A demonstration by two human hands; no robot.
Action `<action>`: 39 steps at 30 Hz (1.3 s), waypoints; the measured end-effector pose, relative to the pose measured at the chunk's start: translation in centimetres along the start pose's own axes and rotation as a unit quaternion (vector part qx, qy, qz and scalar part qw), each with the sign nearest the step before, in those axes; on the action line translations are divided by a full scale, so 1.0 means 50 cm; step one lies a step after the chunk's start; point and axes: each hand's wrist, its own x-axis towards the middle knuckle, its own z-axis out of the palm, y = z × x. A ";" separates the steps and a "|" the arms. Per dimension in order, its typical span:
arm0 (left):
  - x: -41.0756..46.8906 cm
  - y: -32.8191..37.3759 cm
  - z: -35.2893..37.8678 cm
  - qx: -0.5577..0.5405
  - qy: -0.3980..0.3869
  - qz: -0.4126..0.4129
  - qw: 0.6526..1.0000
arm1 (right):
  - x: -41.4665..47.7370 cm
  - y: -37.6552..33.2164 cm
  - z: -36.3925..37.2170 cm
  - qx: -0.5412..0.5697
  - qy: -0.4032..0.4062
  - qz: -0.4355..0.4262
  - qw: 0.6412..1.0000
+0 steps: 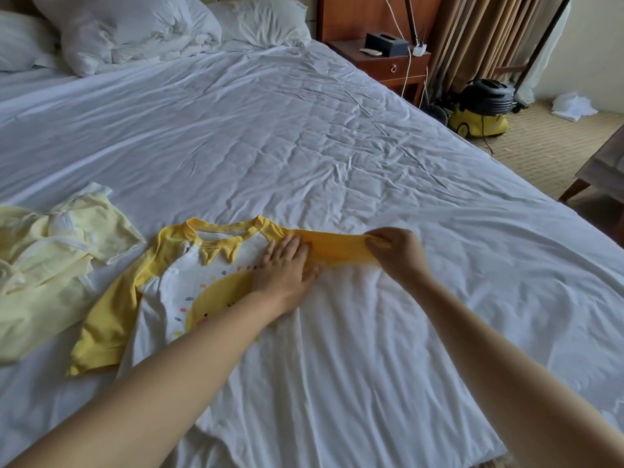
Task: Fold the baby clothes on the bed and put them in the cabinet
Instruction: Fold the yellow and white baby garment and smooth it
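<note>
On the bed (304, 130), left hand (283, 275) presses flat on the romper (169, 282) — right hand (398, 255) pinches its sleeve (337, 249).

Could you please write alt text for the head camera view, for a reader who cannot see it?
A person's left hand presses flat on a white and yellow baby top spread on a white bed, while the right hand pinches its yellow sleeve, stretched sideways. Pale yellow baby clothes lie crumpled to the left.

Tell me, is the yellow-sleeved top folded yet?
Not yet: the top lies spread flat on the bed; the right hand pinches one sleeve outstretched.
</note>
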 end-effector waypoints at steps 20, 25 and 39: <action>0.081 -0.003 -0.005 -0.075 -0.097 0.029 0.992 | 0.035 0.002 0.021 0.016 0.035 0.151 0.988; 0.018 -0.021 -0.041 -0.457 0.019 -0.018 0.889 | 0.036 -0.130 0.052 0.193 0.006 0.120 0.974; -0.110 -0.215 -0.134 -0.707 0.092 -0.204 0.671 | -0.034 -0.347 0.322 0.153 -0.161 0.043 0.974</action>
